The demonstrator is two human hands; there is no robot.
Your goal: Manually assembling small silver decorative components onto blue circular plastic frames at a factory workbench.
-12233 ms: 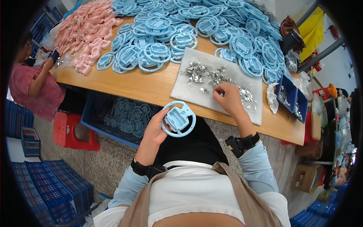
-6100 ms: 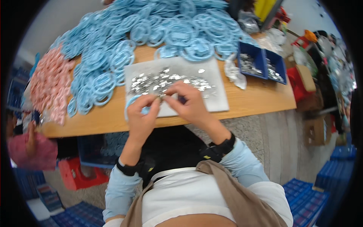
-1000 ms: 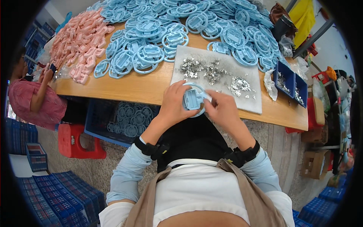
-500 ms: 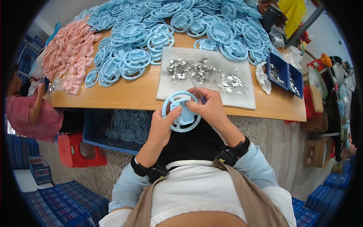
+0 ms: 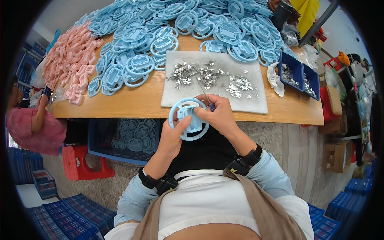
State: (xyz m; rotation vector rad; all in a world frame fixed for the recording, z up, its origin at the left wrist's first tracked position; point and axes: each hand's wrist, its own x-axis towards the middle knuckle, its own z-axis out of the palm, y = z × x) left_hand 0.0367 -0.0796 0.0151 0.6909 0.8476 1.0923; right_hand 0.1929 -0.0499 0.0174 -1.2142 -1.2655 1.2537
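Observation:
My left hand (image 5: 173, 135) grips a light blue plastic toy steering wheel (image 5: 193, 138) by its left side, with the thumb on its central housing. The wheel is tilted over my lap at the table's front edge. My right hand (image 5: 217, 115) is closed around a thin screwdriver (image 5: 212, 107) with a dark blue handle, its metal shaft pointing away over the mat. The right thumb presses into the wheel's housing; whether a small part sits under it is hidden. Just beyond my hands, small shiny metal pieces (image 5: 239, 86) lie in loose piles on a pale mat (image 5: 172, 98).
Blue wheels (image 5: 138, 66) are heaped across the table's back, with pink plastic parts (image 5: 74, 60) at left. A two-part blue bin (image 5: 291, 70) of metal pieces stands right. Below the table are a blue crate (image 5: 120, 157) of wheels and a red stool (image 5: 78, 164). Another person (image 5: 36, 124) sits far left.
My hands and the wheel keep nearly the same pose, with the right thumb still pressing at the housing. The whole view has shifted slightly.

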